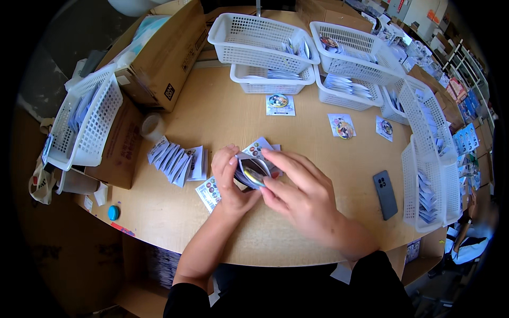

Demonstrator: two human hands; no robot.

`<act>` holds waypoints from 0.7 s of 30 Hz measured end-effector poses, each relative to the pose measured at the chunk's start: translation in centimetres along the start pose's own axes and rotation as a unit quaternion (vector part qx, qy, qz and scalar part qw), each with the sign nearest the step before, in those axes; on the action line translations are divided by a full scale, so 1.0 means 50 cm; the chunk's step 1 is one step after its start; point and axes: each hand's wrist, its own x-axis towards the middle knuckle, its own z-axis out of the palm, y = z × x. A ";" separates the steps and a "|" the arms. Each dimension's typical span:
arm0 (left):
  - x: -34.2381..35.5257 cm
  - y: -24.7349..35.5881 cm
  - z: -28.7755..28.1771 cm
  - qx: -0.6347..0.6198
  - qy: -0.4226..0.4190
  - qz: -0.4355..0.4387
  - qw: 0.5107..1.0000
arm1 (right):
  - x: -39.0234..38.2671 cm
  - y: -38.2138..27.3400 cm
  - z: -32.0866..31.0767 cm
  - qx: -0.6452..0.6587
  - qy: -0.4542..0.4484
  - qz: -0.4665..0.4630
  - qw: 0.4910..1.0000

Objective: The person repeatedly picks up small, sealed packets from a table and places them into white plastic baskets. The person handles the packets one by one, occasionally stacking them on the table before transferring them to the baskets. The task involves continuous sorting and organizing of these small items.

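Note:
My left hand [228, 183] is closed round a small pouch [243, 157], whose mouth gapes open above the table. In my right hand [307, 188], a shiny round badge [254, 177] is pinched between thumb and fingers at the pouch's mouth, partly inside it. The right index finger reaches across the pouch's far rim. Beneath and beside the hands lie printed packets, one showing at the left [208, 194] and another behind [257, 146]. A fanned row of several white packets [172, 163] rests left of my left hand.
White perforated baskets [254, 50] with packets line the back and right [411, 185]. Badges on cards [280, 105] lie before them. A dark phone [385, 195] is at right. Left are a carton [159, 58], a tilted basket [101, 124], a cup [152, 127] and a blue cap [113, 212].

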 end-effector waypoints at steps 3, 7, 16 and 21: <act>-0.004 -0.013 -0.003 0.018 0.051 0.022 0.998 | -0.016 -0.017 0.003 -0.032 0.020 -0.055 0.998; -0.005 0.002 -0.006 0.005 0.059 0.012 0.998 | -0.017 -0.027 0.004 -0.023 0.010 -0.058 0.998; -0.011 0.002 0.003 -0.040 0.047 0.007 0.998 | -0.016 -0.028 0.002 0.059 -0.047 0.067 0.995; -0.003 0.006 0.009 -0.071 0.046 0.003 0.996 | -0.001 -0.007 -0.016 0.135 -0.098 0.112 0.980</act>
